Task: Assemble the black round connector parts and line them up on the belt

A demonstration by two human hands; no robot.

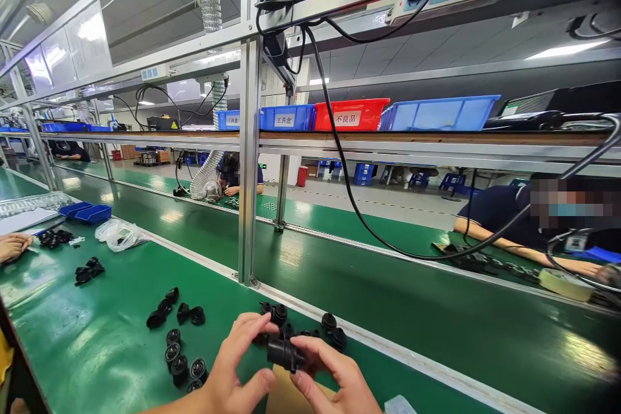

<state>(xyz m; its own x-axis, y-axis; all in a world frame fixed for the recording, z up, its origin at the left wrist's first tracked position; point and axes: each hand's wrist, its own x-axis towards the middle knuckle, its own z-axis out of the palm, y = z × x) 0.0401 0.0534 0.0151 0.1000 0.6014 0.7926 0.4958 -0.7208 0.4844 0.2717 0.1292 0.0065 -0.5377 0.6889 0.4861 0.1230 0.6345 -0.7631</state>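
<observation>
Both my hands meet at the bottom middle over the green bench (97, 349). My left hand (237, 362) and my right hand (334, 378) pinch a small black round plastic part (285, 353) between their fingertips. Several like black parts (179, 359) lie loose on the mat just left of my left hand. More black parts (332, 326) sit just beyond my fingers. A brown cardboard piece (284, 394) lies under my hands.
An upright aluminium post (248, 162) stands just behind the parts. A green conveyor belt (388, 297) runs past it. A clear plastic bag (121, 234) and blue trays (87, 211) lie far left, near another person's hand (12, 247). A co-worker (524, 220) leans on the far side.
</observation>
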